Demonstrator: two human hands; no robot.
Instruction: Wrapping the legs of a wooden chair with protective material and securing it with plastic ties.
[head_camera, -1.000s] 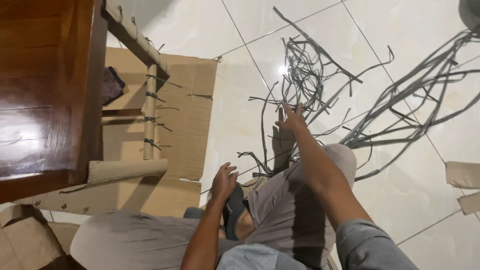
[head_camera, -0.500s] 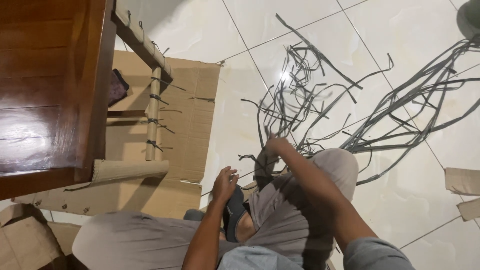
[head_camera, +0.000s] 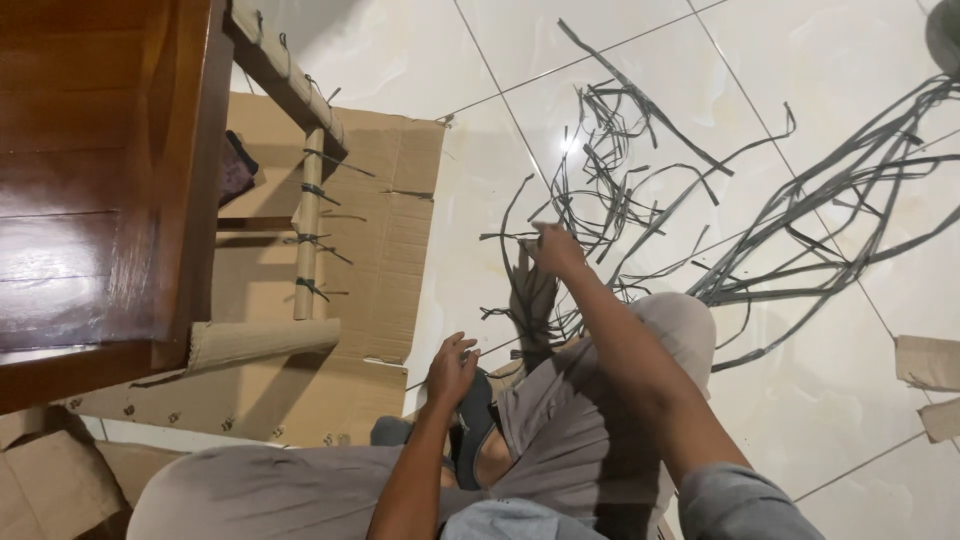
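Observation:
I sit on the floor in grey trousers. My right hand (head_camera: 556, 250) reaches forward into a tangle of thin dark grey strips (head_camera: 610, 190) on the white tiles, its fingers pinched on a strip near the pile's near edge. My left hand (head_camera: 451, 368) rests with loosely curled fingers on a dark sandal (head_camera: 474, 425) by my knee and holds nothing that I can see. To the left stands a frame of rolled cardboard tubes (head_camera: 306, 225) bound with dark ties.
A dark wooden table (head_camera: 95, 190) fills the upper left. Flattened cardboard sheets (head_camera: 375, 240) lie under the tube frame. A second, longer bundle of grey strips (head_camera: 850, 200) spreads across the right. Small cardboard pieces (head_camera: 928, 362) lie at the right edge.
My right hand first reached far into the strip pile with spread fingers, pulled back toward my knee, and now sits slightly forward again, pinched on a strip. The left hand has stayed on the sandal.

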